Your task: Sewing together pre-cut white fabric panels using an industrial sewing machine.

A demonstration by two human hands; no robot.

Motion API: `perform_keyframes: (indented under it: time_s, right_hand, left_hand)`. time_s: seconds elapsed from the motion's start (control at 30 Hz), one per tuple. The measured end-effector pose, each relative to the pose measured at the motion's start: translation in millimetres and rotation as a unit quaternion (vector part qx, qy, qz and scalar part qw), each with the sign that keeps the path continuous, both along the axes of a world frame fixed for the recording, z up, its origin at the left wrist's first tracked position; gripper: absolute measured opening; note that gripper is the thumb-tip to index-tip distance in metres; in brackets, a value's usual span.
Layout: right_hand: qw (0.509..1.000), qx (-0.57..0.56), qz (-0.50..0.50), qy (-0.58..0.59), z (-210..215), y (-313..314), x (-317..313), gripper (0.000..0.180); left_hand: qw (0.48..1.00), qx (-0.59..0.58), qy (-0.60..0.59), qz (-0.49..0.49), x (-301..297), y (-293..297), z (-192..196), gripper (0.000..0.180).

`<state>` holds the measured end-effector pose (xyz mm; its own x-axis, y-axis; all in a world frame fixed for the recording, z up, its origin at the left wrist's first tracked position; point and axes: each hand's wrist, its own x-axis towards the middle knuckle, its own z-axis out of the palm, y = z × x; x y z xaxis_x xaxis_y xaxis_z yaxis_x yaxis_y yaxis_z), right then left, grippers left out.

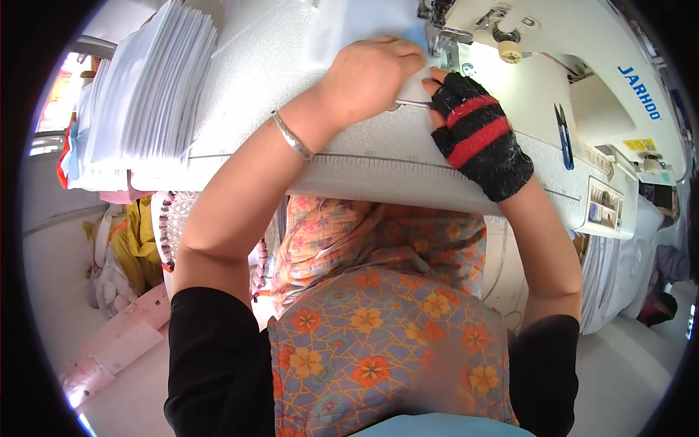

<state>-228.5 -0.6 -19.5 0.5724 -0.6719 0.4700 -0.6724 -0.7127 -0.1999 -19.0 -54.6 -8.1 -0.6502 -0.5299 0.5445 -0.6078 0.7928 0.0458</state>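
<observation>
My bare left hand [375, 76], with a silver bangle at the wrist, is closed on a white, thin sheet of cloth [331, 33] beside the sewing machine's presser foot [448, 44]. A light blue piece [416, 35] shows just past its fingertips. My right hand [477, 131] wears a black fingerless glove with red stripes. Its fingers are bent in close to the left fingertips, in front of the foot. A thin metallic strip [415, 104] reaches toward its thumb; whether the hand holds it or it belongs to the machine, I cannot tell.
A tall stack of white folded pieces [156, 87] stands on the table's left. Blue-handled thread snips [564, 138] lie right of my glove, under the machine arm [633, 80]. A ruler scale [364, 159] runs along the front edge, ending near a small parts tray [604, 204].
</observation>
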Motion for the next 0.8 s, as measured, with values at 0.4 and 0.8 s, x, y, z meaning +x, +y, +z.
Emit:
perform_keyframes:
  time_s: [0.4, 0.8]
  right_hand:
    - [1.0, 0.003, 0.0, -0.02, 1.8, -0.6, -2.7, 0.04]
    - [1.0, 0.01, -0.007, -0.025, 10.8, 5.6, 1.7, 0.033]
  left_hand:
    - [1.0, 0.008, -0.003, 0.014, -2.4, -7.2, -2.2, 0.034]
    - [0.999, 0.011, -0.024, 0.027, -4.1, 2.1, 6.0, 0.037]
